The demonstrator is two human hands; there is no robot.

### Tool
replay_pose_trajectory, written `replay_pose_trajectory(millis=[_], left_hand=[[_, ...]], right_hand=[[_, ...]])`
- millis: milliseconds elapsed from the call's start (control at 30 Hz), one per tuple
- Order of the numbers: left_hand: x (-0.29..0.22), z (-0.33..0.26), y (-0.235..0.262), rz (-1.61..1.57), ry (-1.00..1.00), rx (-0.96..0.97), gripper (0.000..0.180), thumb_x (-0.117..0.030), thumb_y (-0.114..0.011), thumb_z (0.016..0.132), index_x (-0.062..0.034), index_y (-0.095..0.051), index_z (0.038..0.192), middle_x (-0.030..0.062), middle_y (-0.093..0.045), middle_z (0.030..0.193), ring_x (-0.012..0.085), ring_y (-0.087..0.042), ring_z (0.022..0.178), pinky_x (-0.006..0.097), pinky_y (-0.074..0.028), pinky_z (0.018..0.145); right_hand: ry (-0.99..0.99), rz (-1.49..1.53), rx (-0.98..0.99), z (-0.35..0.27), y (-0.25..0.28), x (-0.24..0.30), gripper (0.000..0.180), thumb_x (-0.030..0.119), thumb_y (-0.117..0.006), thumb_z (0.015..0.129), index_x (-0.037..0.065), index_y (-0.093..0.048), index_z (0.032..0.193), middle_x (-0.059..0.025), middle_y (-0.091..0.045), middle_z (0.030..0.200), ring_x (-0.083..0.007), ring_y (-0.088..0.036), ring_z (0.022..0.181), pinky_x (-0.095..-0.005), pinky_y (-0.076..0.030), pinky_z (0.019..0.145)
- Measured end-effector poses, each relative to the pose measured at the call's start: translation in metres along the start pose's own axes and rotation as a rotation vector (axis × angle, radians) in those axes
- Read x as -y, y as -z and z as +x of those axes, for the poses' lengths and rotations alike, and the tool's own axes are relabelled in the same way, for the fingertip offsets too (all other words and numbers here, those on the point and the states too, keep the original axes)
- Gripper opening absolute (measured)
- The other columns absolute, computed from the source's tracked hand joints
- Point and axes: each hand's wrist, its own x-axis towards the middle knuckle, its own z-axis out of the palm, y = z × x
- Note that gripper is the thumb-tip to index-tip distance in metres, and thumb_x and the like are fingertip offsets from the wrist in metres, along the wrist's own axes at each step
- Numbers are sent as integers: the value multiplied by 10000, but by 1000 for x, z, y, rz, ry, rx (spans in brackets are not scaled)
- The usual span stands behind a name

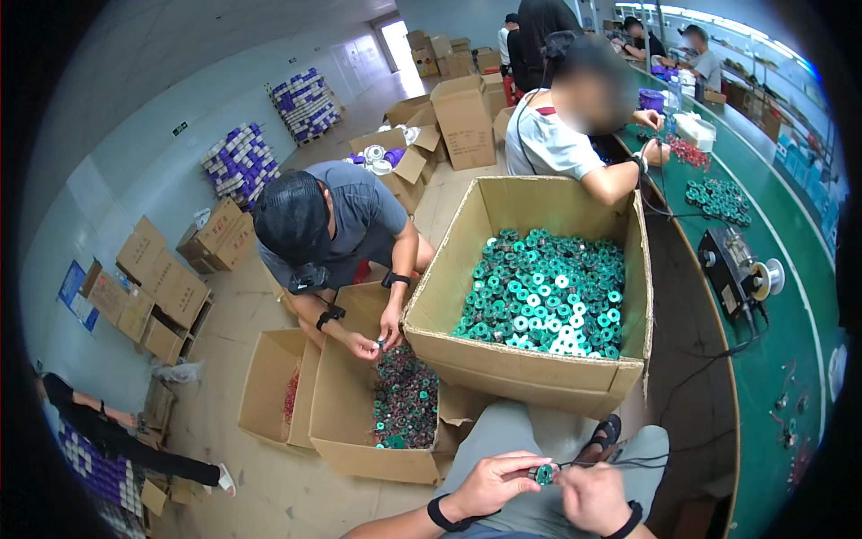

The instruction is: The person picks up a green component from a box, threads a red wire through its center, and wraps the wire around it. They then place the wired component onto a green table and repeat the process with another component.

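Above my lap, my left hand [489, 488] pinches a small green ring-shaped part [545, 474] between thumb and fingers. Beside it on the right, my right hand [593, 499] is curled closed with its fingertips close to the part. What the right fingers hold, if anything, is hidden. Black cables [637, 463] run past the right hand over my thigh. In front of my knees stands a large open carton [530, 373], holding a heap of similar green ring-shaped parts [548, 296].
Left of it, another carton [368, 458] holds dark and green parts; a smaller carton [260, 404] has red pieces. A co-worker [332, 225] bends over these. Along the right runs a green workbench [772, 377] with a black device [732, 269]. Another person [557, 135] sits there.
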Motion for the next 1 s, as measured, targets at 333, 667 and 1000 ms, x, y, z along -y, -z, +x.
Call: replay_pose_trajectory(millis=[333,667,1000], left_hand=[[3,-4,5,-137,71,-15,421,79,-659,947,28,-627,1364,129,-629,1339,200,-632,1217,310,-539,1037],[9,-6,6,-133,10,-70,421,89,-661,943,41,-621,1359,144,-643,1321,218,-646,1208,323,-544,1037],[7,-11,3,-130,14,-96,402,82,-673,940,49,-634,1339,138,-642,1321,207,-652,1182,326,-557,1014]], right_hand=[[-66,85,141,-4,11,17,61,92,-625,908,58,-673,922,-183,-641,740,-410,-620,666,-491,-480,661],[-39,131,104,-3,8,0,121,68,-610,939,36,-716,990,-169,-713,863,-380,-670,758,-448,-514,699],[-54,122,34,-7,11,7,97,70,-618,920,35,-700,958,-184,-676,812,-383,-660,736,-465,-500,675]])
